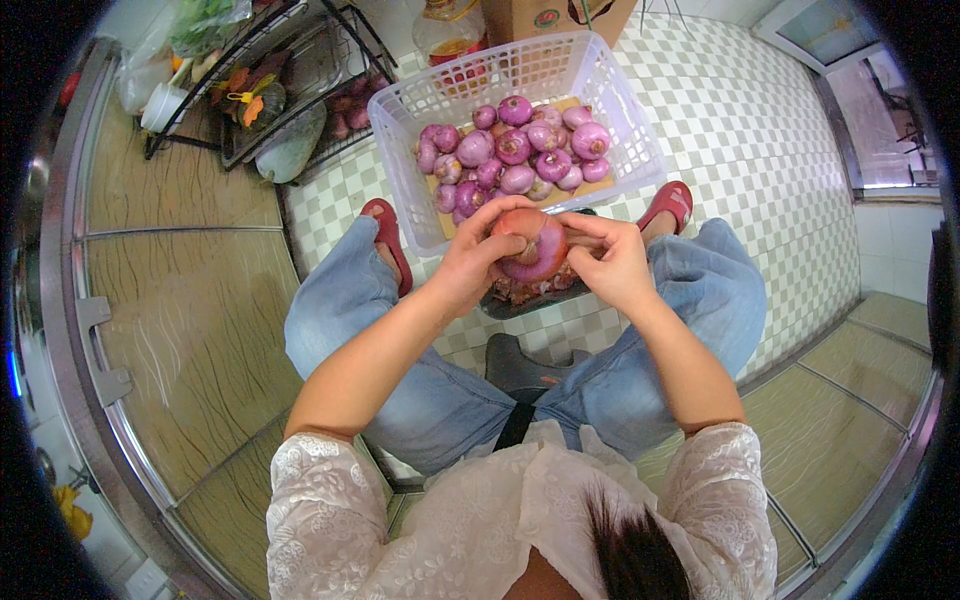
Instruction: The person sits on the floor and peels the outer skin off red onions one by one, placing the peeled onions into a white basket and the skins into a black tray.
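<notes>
A red onion (pixel 544 251), its outer skin partly peeled away, is held above a dark tray. My left hand (pixel 480 255) grips it from the left, thumb pressed near its end. Thumb and fingers of my right hand (pixel 609 259) pinch together at the onion's right side; whether a strip of skin is between them is hard to see. Below, the black tray (pixel 517 309) contains brown onion skins (pixel 536 291), partly hidden by my hands. Just beyond stands a white plastic basket (pixel 645 154) with many purple onions (pixel 514 146), mostly peeled, on a tan bottom layer.
A black wire rack (pixel 202 82) with vegetables, including a winter melon (pixel 289 146), stands at left beside cabinets (pixel 187 300). Behind the basket are an oil jug (pixel 448 34) and a cardboard box (pixel 551 16). A grey stool (pixel 517 360) is between my legs.
</notes>
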Demonstrator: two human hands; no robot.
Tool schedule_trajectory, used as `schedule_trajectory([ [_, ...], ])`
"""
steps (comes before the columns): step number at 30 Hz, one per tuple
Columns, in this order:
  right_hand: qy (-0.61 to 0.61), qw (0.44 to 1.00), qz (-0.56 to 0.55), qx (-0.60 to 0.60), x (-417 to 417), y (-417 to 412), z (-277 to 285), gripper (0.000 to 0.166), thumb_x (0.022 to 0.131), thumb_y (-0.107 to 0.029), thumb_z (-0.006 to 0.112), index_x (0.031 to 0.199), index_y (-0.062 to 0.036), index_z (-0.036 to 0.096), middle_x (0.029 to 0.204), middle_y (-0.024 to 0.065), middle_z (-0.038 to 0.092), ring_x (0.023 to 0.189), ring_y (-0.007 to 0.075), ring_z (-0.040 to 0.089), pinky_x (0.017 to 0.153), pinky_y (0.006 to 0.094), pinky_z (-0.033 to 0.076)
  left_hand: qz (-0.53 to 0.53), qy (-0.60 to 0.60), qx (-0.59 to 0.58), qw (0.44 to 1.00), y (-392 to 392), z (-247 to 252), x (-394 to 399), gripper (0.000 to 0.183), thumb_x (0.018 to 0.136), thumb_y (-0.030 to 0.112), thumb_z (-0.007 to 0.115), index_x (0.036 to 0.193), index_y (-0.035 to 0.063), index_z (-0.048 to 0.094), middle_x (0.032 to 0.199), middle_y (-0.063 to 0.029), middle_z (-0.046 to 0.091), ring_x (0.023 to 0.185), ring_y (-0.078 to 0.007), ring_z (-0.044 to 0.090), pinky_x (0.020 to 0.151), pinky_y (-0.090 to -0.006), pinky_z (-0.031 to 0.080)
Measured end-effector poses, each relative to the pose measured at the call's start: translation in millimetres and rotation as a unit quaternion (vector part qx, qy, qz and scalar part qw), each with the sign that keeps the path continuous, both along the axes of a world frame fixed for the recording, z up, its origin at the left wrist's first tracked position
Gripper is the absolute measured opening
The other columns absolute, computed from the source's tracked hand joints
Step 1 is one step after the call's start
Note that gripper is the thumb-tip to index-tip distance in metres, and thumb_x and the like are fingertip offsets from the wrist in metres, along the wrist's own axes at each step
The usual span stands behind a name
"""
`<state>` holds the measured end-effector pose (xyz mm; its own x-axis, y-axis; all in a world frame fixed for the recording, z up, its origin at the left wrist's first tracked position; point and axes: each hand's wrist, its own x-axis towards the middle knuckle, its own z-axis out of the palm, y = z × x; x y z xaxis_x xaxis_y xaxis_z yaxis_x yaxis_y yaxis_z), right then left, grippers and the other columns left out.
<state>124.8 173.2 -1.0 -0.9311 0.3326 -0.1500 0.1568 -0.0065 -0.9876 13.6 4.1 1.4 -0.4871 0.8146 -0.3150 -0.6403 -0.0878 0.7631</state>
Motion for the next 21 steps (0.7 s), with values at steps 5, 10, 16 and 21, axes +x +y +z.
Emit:
schedule_trajectory([
  [5, 0.086, 0.972, -0.013, 0.218, 1, -4, 23, 0.044, 0.071, 0.003, 0.064, 0.115, -0.0002, 0.062, 0.105, 0.0129, 0.062, 0.096, 0.021, 0.063, 0.085, 0.0303, 0.051, 0.022, -0.087, 0.013, 0.996, 0, 11, 0, 0.045, 0.092, 0.019, 0.054, 0.135, 0.0101, 0.043, 0.131, -0.0068, 0.05, 0.119, -0.0215, 0.053, 0.097, -0.0422, 0.048],
  [10, 0.187, 0.928, 0.025, 0.321, -3, -14, 28, 0.057, 0.062, -0.011, 0.08, 0.115, -0.0045, 0.061, 0.121, 0.015, 0.053, 0.112, 0.0348, 0.054, 0.094, 0.0409, 0.045, 0.044, -0.161, 0.058, 0.984, 1, 2, 2, 0.051, 0.097, 0.032, 0.048, 0.142, 0.012, 0.037, 0.138, -0.0079, 0.047, 0.126, -0.0252, 0.05, 0.099, -0.0458, 0.047],
  [16, 0.165, 0.944, 0.038, 0.284, -4, -5, 29, 0.051, 0.064, -0.008, 0.079, 0.112, -0.0045, 0.063, 0.12, 0.0146, 0.057, 0.11, 0.0307, 0.057, 0.094, 0.0396, 0.046, 0.022, -0.117, 0.009, 0.993, -2, 7, 2, 0.054, 0.096, 0.033, 0.051, 0.144, 0.0128, 0.035, 0.137, -0.0071, 0.048, 0.122, -0.0253, 0.053, 0.097, -0.0446, 0.049],
  [21, 0.166, 0.957, 0.073, 0.228, -5, 8, 34, 0.043, 0.066, -0.005, 0.077, 0.107, -0.0037, 0.065, 0.12, 0.0134, 0.059, 0.112, 0.0281, 0.058, 0.096, 0.0378, 0.046, -0.017, -0.084, 0.026, 0.996, -5, 7, -1, 0.061, 0.092, 0.032, 0.062, 0.144, 0.013, 0.035, 0.134, -0.0064, 0.05, 0.119, -0.0243, 0.055, 0.094, -0.0425, 0.051],
])
